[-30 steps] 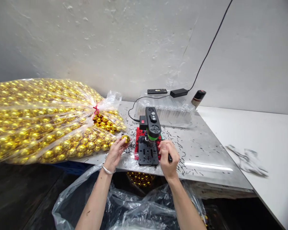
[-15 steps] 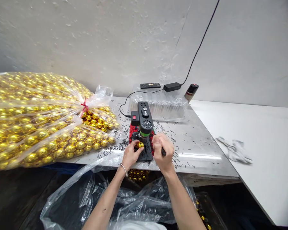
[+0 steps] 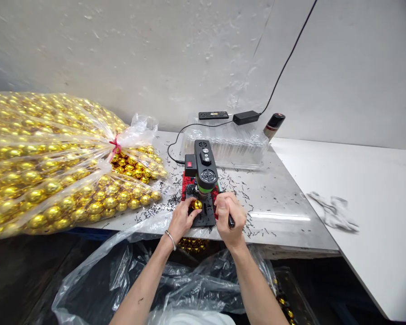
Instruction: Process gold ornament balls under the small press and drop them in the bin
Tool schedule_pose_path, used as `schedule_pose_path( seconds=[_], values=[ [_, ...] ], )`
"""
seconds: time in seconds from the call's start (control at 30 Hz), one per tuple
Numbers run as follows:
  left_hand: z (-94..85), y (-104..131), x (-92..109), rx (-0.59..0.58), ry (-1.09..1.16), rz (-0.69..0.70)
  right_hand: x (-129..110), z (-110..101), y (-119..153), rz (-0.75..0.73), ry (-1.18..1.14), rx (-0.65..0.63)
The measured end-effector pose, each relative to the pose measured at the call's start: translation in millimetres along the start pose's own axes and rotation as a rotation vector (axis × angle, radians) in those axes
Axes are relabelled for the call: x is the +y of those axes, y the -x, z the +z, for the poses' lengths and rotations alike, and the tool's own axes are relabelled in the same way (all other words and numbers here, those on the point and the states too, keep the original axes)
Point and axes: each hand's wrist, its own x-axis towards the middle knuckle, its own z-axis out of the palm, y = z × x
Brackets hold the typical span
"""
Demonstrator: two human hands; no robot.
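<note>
A gold ball [image 3: 197, 205] sat pinched at the black plate [image 3: 207, 220].
At nine o'clock lay a bag [image 3: 67, 176] of similar balls; the left hand [image 3: 181, 220] held the gold ball between thumb and fingers, at six o'clock from the head of the machine [image 3: 206, 161]. It was probably light, stiff and slippery (perhaps easily dented), best taken around its sides. It looked round, glossy and mirror-bright. Toward four o'clock, the right hand [image 3: 230, 215] gripped a black handle [image 3: 231, 221].

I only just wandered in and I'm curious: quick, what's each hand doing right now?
Left hand: closed on a gold ball, over the black plate.
Right hand: closed around the handle of the black machine.
</note>
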Motion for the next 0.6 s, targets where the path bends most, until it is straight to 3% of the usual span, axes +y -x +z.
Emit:
schedule_pose_path(
  seconds=[0.27,0.47,0.6],
  values=[
    [-5.8,-10,3,-0.130,-0.153,0.059,0,-1,1,-0.015,-0.003,-0.011],
    [10.6,-1,-2,0.021,-0.100,0.060,0,-1,1,-0.008,-0.020,-0.004],
    [16.7,1,-7,0.051,-0.075,0.069,6,1,9,-0.022,-0.025,-0.006]
  ],
)
